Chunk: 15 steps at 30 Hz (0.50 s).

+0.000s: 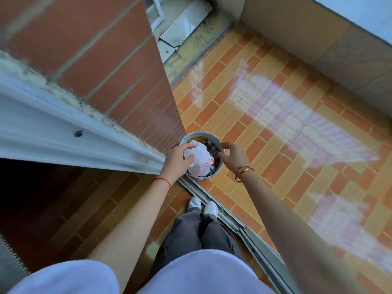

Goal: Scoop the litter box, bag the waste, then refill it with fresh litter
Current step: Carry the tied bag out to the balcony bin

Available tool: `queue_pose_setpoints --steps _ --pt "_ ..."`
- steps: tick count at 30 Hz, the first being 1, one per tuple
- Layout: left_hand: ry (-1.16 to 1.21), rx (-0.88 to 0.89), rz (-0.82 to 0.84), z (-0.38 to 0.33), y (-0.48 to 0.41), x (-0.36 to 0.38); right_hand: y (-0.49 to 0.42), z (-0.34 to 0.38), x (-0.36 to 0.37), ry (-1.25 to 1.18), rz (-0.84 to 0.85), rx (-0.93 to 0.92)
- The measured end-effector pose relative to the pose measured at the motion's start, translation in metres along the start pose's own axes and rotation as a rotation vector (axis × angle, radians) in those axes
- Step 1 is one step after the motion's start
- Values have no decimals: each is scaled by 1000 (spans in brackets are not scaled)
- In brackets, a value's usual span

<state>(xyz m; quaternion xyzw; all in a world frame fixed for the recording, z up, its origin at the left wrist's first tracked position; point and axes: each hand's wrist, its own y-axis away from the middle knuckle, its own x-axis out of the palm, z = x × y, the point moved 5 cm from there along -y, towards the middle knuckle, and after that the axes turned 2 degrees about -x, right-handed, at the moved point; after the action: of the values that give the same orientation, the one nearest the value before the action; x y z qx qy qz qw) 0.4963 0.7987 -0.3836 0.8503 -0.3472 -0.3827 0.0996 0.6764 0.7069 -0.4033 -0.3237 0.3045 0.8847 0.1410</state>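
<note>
Seen from above, 2 hands reach over a round bin on tiled floor: the left hand grips a white bag, the right hand hovers open.

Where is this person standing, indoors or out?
Probably a doorway onto a home balcony or terrace: a sliding-door track crosses the orange tiled floor, beside a brick-clad wall. Both hands reach over a round waste bin.
</note>
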Motion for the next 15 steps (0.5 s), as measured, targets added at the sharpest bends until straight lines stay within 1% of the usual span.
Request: queue_pose_setpoints --steps 3,8,15 --pt "-130 98 -35 -28 22 -15 26 15 -25 53 -54 -27" --pt "-246 193 -47 -60 60 -24 72 28 -55 141 -130 -101" --pt "-314 360 -95 -100 107 -28 130 41 -84 234 -203 -175"
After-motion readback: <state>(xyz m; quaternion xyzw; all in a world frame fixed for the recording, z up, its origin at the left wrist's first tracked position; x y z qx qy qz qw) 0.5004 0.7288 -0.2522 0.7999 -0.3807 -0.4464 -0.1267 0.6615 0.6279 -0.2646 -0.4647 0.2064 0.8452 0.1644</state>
